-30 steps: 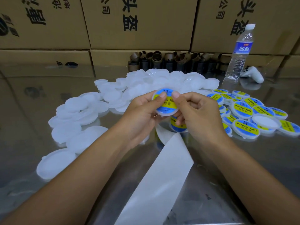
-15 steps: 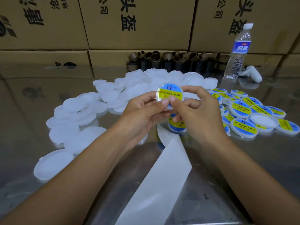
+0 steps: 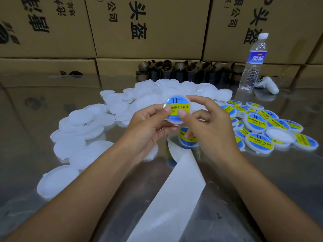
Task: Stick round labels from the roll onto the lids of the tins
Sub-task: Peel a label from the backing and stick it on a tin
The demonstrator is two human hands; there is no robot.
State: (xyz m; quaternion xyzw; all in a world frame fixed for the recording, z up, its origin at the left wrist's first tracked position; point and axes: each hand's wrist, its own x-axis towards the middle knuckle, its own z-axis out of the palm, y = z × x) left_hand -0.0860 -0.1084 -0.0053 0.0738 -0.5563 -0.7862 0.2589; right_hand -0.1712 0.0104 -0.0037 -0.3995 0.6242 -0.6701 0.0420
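Observation:
A white round lid (image 3: 176,109) with a blue and yellow "SOLDERING PASTE" label on it is held up between both hands. My left hand (image 3: 148,128) pinches its left edge, thumb on the label. My right hand (image 3: 208,126) holds its right side, thumb pressing the label's lower middle, index finger on the top rim. The label roll (image 3: 187,138) lies on the table just below, mostly hidden by my right hand. Its white backing strip (image 3: 174,194) trails toward me.
A heap of plain white lids (image 3: 97,123) spreads over the left and middle of the shiny table. Labelled lids (image 3: 262,126) lie piled at the right. Behind stand cardboard cores (image 3: 183,70), a water bottle (image 3: 253,62), a white controller (image 3: 269,85) and stacked cartons (image 3: 148,27).
The labelled lid has tilted upright so its face points at me. Both thumbs have slid from its top edge to its lower half.

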